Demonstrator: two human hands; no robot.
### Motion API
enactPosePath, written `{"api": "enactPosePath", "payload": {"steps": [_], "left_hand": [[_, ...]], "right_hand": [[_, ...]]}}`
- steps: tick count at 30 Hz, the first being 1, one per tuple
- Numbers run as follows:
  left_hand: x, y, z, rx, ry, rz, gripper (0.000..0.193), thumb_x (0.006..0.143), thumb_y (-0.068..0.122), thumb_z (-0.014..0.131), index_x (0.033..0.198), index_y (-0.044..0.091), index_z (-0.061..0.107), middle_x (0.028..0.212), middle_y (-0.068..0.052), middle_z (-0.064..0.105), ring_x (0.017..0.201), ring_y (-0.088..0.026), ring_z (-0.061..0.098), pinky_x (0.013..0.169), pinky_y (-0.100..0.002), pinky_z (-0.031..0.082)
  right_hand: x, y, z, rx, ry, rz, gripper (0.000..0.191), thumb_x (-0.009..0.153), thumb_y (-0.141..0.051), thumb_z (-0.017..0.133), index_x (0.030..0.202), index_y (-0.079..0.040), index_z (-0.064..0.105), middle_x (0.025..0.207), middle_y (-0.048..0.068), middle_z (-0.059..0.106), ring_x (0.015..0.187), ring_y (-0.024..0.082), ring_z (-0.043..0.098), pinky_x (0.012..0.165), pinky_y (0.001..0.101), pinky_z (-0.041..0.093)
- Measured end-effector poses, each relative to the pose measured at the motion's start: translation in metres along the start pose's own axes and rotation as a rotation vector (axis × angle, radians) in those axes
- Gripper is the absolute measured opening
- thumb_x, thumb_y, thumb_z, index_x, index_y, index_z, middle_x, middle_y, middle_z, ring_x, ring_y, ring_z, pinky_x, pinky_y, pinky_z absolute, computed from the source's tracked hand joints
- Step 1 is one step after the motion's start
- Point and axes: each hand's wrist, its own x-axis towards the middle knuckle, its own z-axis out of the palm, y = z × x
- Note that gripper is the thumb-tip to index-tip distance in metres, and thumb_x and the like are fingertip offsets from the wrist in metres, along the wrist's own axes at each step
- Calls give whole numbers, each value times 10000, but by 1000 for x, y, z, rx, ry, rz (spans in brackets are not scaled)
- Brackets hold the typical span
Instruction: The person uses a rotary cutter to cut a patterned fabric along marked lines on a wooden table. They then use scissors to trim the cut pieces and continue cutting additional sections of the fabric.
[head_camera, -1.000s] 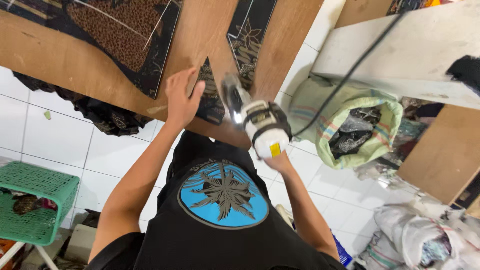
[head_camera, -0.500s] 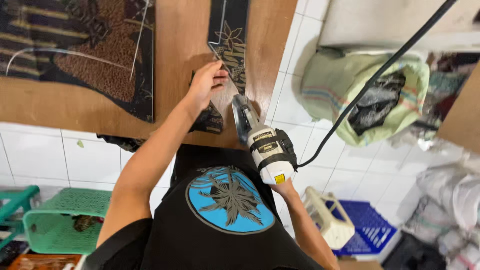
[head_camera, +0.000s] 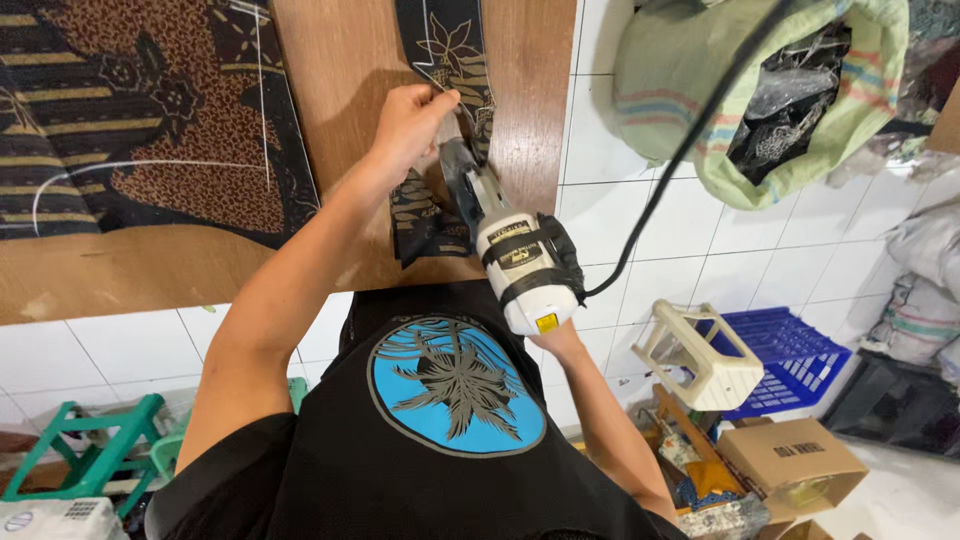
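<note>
Two hands at work: your left hand (head_camera: 408, 125) presses flat, fingers together, on the dark patterned fabric strip (head_camera: 447, 120) lying on the wooden board (head_camera: 340, 110); just right, your right hand (head_camera: 556, 338) grips the white electric cutter (head_camera: 510, 240), its blade on the strip.

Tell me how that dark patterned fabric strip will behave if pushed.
Probably floppy: the fabric strip rumples near its lower end. Likely light, shifting easily, since the left hand presses it to the wooden board beside the electric cutter.

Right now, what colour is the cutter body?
White, with black bands and a black cord; the cutter shows best in the head view.
</note>
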Motion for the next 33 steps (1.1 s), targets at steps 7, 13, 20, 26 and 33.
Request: {"api": "enactPosePath", "payload": {"steps": [7,13,20,26,33], "left_hand": [[-22,3,-23,628,190,282,270,997,340,686,931,87,753,689,-22,665,605,-162,605,618,-379,475],[3,10,-51,1333,168,1060,484,1144,419,544,1581,212,540,1702,-61,372,1566,-337,258,1257,-605,175],[9,2,-55,1261,24,941,512,1187,403,493,1662,216,446,1758,-82,322,1597,-378,228,1255,-669,53],[9,5,-56,1273,27,929,526,1183,427,502,1663,227,429,1764,-77,304,1599,-378,213,1256,-668,45],[7,11,-54,1214,-64,778,569,1176,465,443,1704,266,367,1767,-53,239,1613,-352,143,1255,-681,5]], "right_hand": [[29,-60,41,-140,183,121,239,991,-108,674,1222,-49,691,1151,162,716,1102,371,674,928,456,528],[35,-69,43,-205,49,55,519,859,-6,559,1359,-72,677,1391,212,620,1290,404,564,1048,456,441],[41,-79,54,3,136,178,430,994,-84,536,1421,-49,571,1406,159,621,1325,317,587,1077,365,461],[69,-119,43,78,221,328,313,1025,-205,618,1281,-26,630,1034,132,642,910,277,603,778,363,508],[97,-150,35,401,234,636,300,1008,-301,643,1163,-44,650,642,-25,452,514,97,374,460,276,335]]}}
